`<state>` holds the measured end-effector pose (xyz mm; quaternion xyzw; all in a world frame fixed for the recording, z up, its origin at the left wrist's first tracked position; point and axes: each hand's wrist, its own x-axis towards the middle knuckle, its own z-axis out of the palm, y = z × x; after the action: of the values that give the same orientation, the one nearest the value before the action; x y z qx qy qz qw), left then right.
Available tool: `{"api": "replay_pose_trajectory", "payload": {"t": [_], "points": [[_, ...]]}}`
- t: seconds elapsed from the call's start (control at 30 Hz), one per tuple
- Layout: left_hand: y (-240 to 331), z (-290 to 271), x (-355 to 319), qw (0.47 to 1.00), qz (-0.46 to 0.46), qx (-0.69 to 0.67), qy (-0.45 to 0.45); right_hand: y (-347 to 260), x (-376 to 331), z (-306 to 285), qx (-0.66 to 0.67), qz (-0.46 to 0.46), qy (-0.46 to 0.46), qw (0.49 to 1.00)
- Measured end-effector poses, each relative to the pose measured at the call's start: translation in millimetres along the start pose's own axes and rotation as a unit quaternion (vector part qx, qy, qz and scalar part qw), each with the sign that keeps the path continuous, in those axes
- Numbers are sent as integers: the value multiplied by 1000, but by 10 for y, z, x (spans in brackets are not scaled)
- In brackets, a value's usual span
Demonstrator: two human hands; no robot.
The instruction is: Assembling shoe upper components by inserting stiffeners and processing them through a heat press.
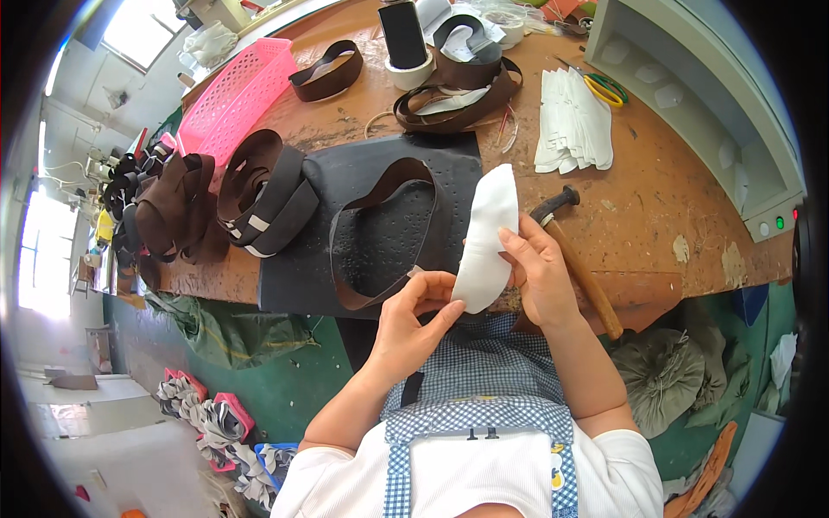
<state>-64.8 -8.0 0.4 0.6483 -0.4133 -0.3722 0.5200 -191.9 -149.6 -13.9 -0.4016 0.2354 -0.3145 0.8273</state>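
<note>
Between both hands, near the table's front edge, I hold a white curved flat piece (pixel 489 233) upright; whether it is fabric or lining sheet I cannot tell. My left hand (pixel 416 315) pinches its lower end between thumb and fingers. On its right edge, my right hand (pixel 540 269) grips it with the thumb on the front face and the fingers behind. A dark brown band loop (pixel 442 216) stands on the black pitted mat (pixel 298 276), close by my left fingers. Just right of my right hand lies a hammer (pixel 580 274) with a wooden handle.
A stack of white pieces (pixel 573 121) lies beside scissors (pixel 606 90) with green and yellow handles. Further back are a phone (pixel 402 34), a tape roll (pixel 408 74) and brown band loops (pixel 458 108). Coiled bands (pixel 259 194) and a pink basket (pixel 237 97) occupy the left side.
</note>
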Motion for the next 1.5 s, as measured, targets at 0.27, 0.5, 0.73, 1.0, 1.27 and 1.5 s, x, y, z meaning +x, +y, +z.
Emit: {"api": "replay_pose_trajectory", "payload": {"t": [0.27,0.5,0.73,1.0,1.27,1.5], "points": [[1,-77,-38,998,-62,-24,17,36,-10,4,-71,9,-12,997],[-59,-139,-82,995,-77,-49,35,107,28,-27,-13,57,-34,998],[-79,-139,-134,997,-62,21,48,201,-16,-25,-80,15,-42,996],[-11,-44,-86,989,-97,-114,-15,266,-135,-18,-157,-127,-36,979],[-6,-57,26,989,-80,-116,34,184,-108,-55,-116,22,-33,992],[-54,-93,38,993,-72,-72,51,188,-98,-56,-107,51,-56,991]]}}
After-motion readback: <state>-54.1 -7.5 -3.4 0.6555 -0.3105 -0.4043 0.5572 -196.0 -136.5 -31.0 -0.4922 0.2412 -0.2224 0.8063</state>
